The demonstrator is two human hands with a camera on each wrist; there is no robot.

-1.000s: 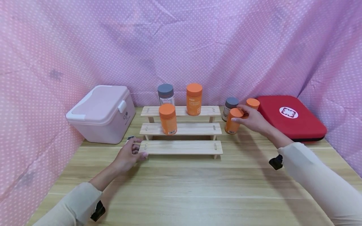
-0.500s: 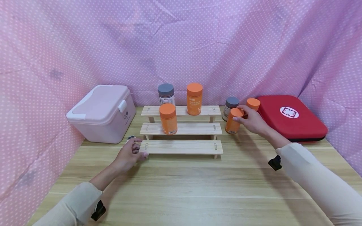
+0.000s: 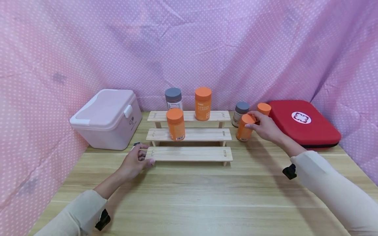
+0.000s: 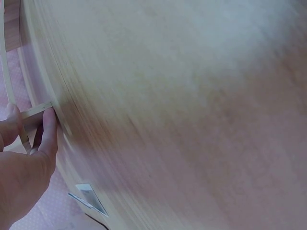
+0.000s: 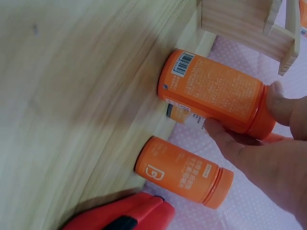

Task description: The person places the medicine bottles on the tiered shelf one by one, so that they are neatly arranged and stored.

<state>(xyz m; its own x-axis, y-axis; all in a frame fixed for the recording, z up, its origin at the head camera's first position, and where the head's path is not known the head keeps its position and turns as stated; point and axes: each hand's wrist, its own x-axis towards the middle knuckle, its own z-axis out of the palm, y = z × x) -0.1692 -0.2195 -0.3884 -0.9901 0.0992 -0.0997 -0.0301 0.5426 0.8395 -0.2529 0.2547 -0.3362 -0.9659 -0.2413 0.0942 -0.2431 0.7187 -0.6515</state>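
My right hand [image 3: 267, 128] holds an orange bottle [image 3: 243, 132] near its orange cap, thumb and fingers on opposite sides. The bottle leans slightly, its base at or just above the tabletop; contact cannot be told. In the right wrist view, that orange bottle [image 5: 211, 91] shows a barcode near its base. At the left end of a three-step wooden rack [image 3: 189, 154], my left hand [image 3: 132, 164] grips the lowest step between thumb and fingers. An orange bottle [image 3: 176, 126] stands on the middle step. The top step bears another orange bottle [image 3: 202, 106] and a grey-capped bottle [image 3: 173, 97].
Behind the held bottle stand a grey-capped bottle [image 3: 240, 113] and an orange bottle [image 3: 263, 108]. A red case [image 3: 310, 126] lies at the right, a pale pink lidded box [image 3: 106, 119] at the left. Pink dotted cloth [image 3: 189, 49] hangs behind the wooden table [image 3: 189, 203].
The bottle in my right hand has shifted slightly to the right and tilts a little more. My left hand keeps its place on the rack.
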